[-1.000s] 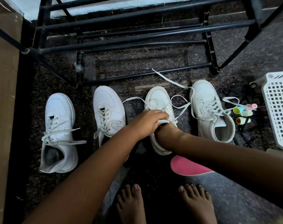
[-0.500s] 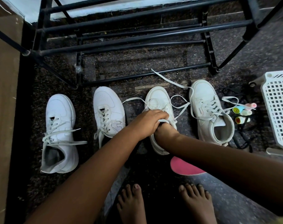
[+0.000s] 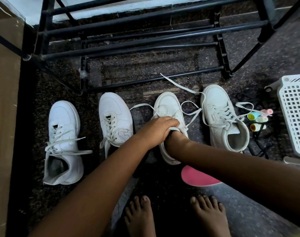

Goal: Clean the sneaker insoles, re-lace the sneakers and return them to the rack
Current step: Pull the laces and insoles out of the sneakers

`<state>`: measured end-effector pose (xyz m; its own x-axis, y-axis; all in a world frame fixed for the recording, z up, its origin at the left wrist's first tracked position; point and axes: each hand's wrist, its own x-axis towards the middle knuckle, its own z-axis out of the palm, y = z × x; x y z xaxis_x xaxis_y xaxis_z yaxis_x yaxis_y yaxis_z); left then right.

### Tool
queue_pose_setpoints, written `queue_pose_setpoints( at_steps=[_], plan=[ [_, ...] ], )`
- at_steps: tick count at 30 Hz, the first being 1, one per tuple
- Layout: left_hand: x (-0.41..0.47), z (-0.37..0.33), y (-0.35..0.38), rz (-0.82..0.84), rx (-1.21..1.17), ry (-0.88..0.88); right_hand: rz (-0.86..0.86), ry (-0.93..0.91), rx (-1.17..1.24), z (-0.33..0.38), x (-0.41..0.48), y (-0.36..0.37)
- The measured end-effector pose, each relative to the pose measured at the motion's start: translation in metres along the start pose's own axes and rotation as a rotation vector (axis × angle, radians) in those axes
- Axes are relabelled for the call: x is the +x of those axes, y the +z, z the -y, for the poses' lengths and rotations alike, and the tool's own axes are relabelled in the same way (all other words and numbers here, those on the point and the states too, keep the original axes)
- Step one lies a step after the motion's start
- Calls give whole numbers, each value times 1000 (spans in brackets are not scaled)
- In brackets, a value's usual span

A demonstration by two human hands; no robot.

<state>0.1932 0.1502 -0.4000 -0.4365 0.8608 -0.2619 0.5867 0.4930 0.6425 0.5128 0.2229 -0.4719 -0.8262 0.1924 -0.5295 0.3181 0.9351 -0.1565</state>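
Four white sneakers stand in a row on the dark floor in front of the black rack [image 3: 145, 41]. My left hand [image 3: 158, 129] grips the tongue and laces area of the third sneaker [image 3: 168, 105], fingers curled over its opening. My right hand [image 3: 174, 138] is pushed down inside that same sneaker; only the wrist shows and the fingers are hidden. Loose white laces trail from this shoe toward the fourth sneaker [image 3: 217, 110]. A pink insole [image 3: 195, 177] lies on the floor behind the third sneaker's heel, partly under my right forearm.
The far-left sneaker [image 3: 63, 127] and second sneaker [image 3: 114, 115] are laced. A white perforated basket [image 3: 296, 113] stands at the right, with small colourful bottles [image 3: 257, 118] and black laces [image 3: 259, 144] beside it. My bare feet [image 3: 140, 218] are below.
My right wrist has sunk slightly deeper into the third sneaker. My left hand keeps its grip on the tongue.
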Motion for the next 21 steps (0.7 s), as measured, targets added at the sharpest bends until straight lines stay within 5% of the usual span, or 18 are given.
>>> queue_pose_setpoints(
  at_steps=[13, 21],
  plan=[
    [-1, -1, 0, -21, -4, -2, -114, 6, -19, -3, 0, 9],
    [0, -1, 1, -30, 10, 19, -27, 37, -10, 0, -2, 7]
  ],
)
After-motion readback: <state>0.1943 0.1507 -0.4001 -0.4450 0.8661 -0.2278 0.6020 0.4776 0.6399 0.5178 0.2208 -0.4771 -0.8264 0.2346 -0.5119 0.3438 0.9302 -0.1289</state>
